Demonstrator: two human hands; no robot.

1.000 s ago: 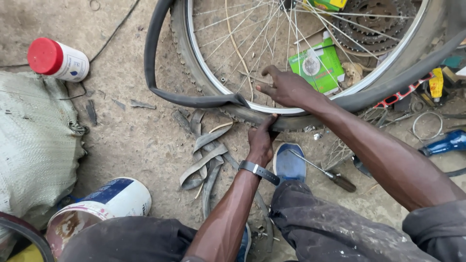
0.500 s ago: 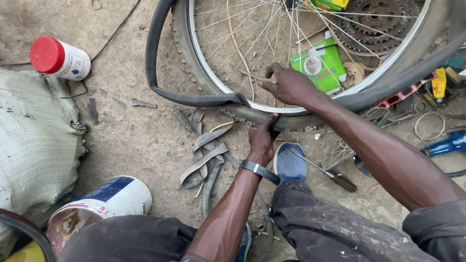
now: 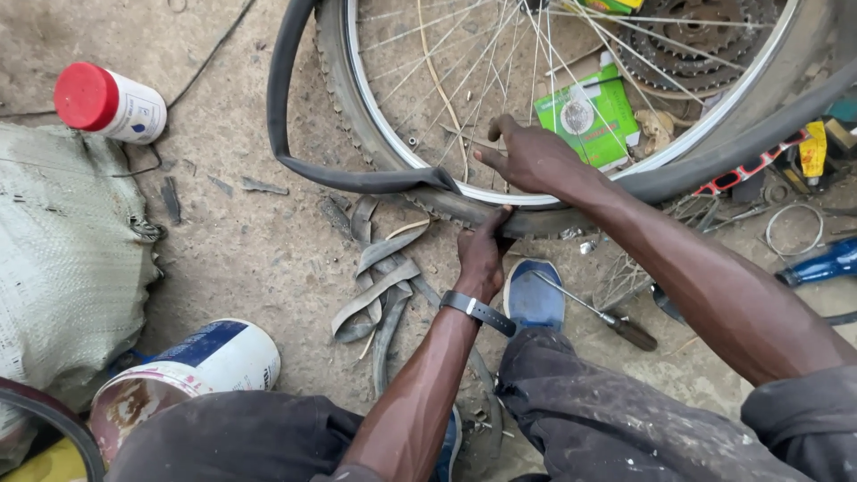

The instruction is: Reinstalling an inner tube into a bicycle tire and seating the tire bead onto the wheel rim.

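A spoked bicycle wheel (image 3: 375,134) lies on the concrete in front of me, its black tyre (image 3: 335,85) partly off the silver rim. A black inner tube (image 3: 281,107) loops out to the left and tucks back in at the rim's near edge. My left hand (image 3: 482,254), with a dark wristband, grips the tyre's near edge from below. My right hand (image 3: 531,156) rests over the rim and tyre from above, fingers spread among the spokes.
Rubber strips (image 3: 379,286) lie near my left wrist. A screwdriver (image 3: 598,312) and a blue sandal (image 3: 533,295) sit by my knees. A red-capped white tub (image 3: 112,103), a woven sack (image 3: 62,250), a paint tin (image 3: 187,375), a green packet (image 3: 589,116) and sprockets (image 3: 705,40) surround the spot.
My right hand has shifted slightly along the rim, fingers spreading wider. My left hand keeps its hold on the tyre. The wheel has barely moved.
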